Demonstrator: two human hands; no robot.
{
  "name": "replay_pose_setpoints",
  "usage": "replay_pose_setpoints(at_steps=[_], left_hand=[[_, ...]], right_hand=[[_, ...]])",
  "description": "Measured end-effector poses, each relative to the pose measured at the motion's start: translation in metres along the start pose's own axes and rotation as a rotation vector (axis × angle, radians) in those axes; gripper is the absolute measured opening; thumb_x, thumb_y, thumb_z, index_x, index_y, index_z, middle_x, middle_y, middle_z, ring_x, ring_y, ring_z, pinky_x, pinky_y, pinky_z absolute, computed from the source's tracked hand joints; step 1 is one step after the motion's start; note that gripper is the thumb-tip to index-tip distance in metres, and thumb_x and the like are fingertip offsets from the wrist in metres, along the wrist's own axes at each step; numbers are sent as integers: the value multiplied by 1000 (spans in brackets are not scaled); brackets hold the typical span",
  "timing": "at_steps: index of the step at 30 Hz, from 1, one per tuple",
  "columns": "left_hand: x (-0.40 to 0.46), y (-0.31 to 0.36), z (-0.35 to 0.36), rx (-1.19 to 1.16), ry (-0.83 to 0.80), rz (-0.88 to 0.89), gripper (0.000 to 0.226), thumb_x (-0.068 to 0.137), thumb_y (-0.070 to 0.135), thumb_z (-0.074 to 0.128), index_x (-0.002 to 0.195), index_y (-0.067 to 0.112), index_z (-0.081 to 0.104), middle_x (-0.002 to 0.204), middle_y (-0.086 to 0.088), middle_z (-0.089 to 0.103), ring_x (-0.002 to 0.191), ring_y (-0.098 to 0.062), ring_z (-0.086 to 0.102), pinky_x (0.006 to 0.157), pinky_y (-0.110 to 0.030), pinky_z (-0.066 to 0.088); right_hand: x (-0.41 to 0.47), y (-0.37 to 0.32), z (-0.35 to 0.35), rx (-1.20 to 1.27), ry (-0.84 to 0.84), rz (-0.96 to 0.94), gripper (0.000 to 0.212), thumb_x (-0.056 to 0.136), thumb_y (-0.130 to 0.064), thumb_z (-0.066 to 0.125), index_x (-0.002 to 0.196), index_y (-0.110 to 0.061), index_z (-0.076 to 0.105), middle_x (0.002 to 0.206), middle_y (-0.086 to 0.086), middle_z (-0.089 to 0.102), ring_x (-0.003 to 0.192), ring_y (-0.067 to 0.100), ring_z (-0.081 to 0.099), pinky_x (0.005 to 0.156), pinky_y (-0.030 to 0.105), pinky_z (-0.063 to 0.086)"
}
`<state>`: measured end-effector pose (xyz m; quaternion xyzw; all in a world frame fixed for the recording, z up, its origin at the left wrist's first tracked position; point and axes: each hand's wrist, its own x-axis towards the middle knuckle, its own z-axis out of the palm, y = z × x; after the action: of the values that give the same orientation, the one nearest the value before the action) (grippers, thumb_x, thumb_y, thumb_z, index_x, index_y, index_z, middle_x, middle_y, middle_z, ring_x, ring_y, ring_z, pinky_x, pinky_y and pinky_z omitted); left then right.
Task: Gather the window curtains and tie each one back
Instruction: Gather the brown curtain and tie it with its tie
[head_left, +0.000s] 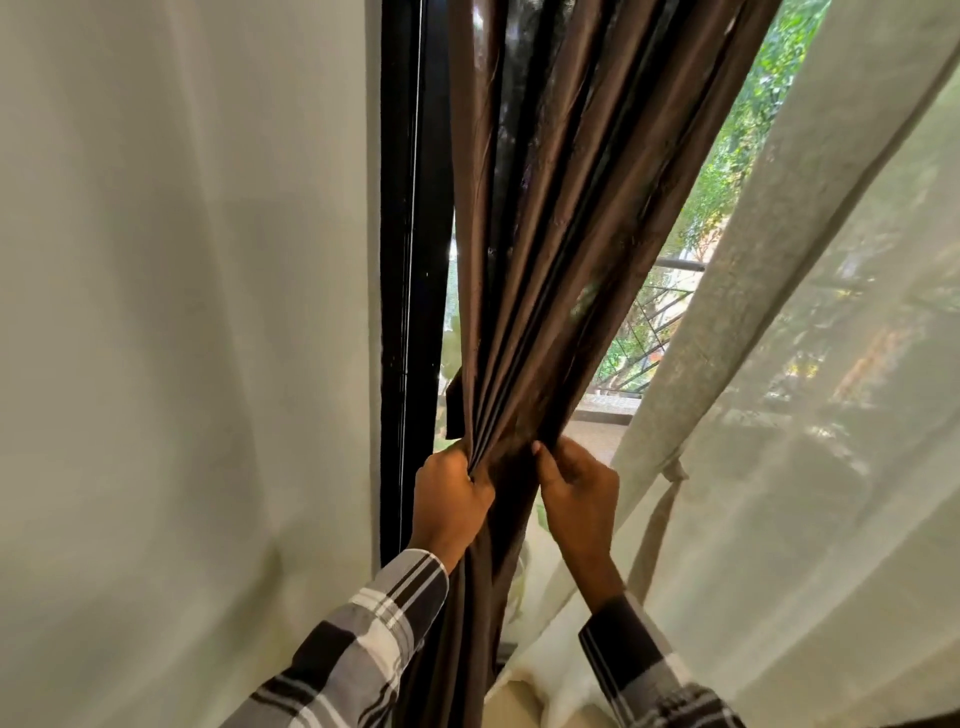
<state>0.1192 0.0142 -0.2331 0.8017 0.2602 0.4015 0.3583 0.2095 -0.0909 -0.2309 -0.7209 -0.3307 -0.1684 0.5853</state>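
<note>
At the window edge, w/ both hands up, we've got the dark brown satin pleated curtain (545, 270) bunched btwn us; left hand (451, 501) has its fingers curled round the left side of the bundle, right hand (576, 488) pinches the right-side folds just beside it, thumb on top; neither is relaxed.

Risks, as we judge them: grip sits on the outer pleats only, so inner folds could slide out & the bundle fan open again, esp. w/ slick fabric; if we let one hand go to reach for a tie, the other may not span the whole gather; a hard tug downward could strain whatever holds the curtain overhead, which is out of view; the small brown fabric tab (455, 402) above our left fingers may be the tie-back, can't tell for sure.

Position: curtain rises straight up from our fingertips & hangs on below our palms, btwn the plaid sleeves (363, 639); black window frame (410, 260) just left of the left knuckles; pale sheer off-white curtain (810, 364) right of the right hand, not touched; it looks knotted already w/ its own cloth tie (675, 473).
</note>
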Motion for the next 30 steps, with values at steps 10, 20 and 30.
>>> replay_pose_setpoints(at_steps=[10,20,30], left_hand=[[-4,0,9,-36,-76,-4,8,86,17,65,80,12,64,64,5,60,59,-15,63,52,-27,53],[-15,-16,4,-113,-311,6,26,99,22,43,104,18,68,90,-2,71,83,-13,68,75,-27,56],[3,-6,-34,-294,-809,-23,60,86,2,67,128,39,43,112,32,55,110,13,54,82,-8,47]], right_hand=[[-46,-2,16,16,-42,-80,34,89,-1,64,121,-14,66,93,-6,57,83,9,63,71,26,58],[-64,-8,21,-69,-251,-24,43,102,-40,44,144,-31,46,120,-13,65,97,-5,62,76,4,47],[-46,-21,26,-193,-82,-8,41,92,-29,49,129,-15,60,64,-12,57,47,-6,47,49,4,34]])
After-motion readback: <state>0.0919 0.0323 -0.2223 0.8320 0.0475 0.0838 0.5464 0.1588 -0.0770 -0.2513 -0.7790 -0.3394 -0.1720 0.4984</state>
